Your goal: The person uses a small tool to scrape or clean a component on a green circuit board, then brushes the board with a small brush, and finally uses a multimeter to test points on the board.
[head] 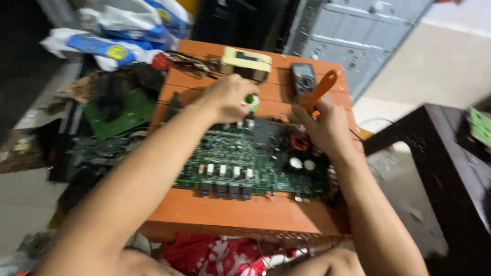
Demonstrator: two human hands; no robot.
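The left hand [225,96] curls around a small green-tipped object [251,102] — possibly a solder spool — above the green circuit board [245,160] lying on the orange table [243,214]. The right hand [325,127] grips an orange-handled tool [322,89] just beside a multimeter [303,77].

Motion blur softens the whole view. The left hand [225,96] covers all but the tip of a small green object [251,102] — its kind unclear. The right hand [323,127] hides the orange tool's [322,89] working end. Circuit board [250,157] components — too blurred to identify.
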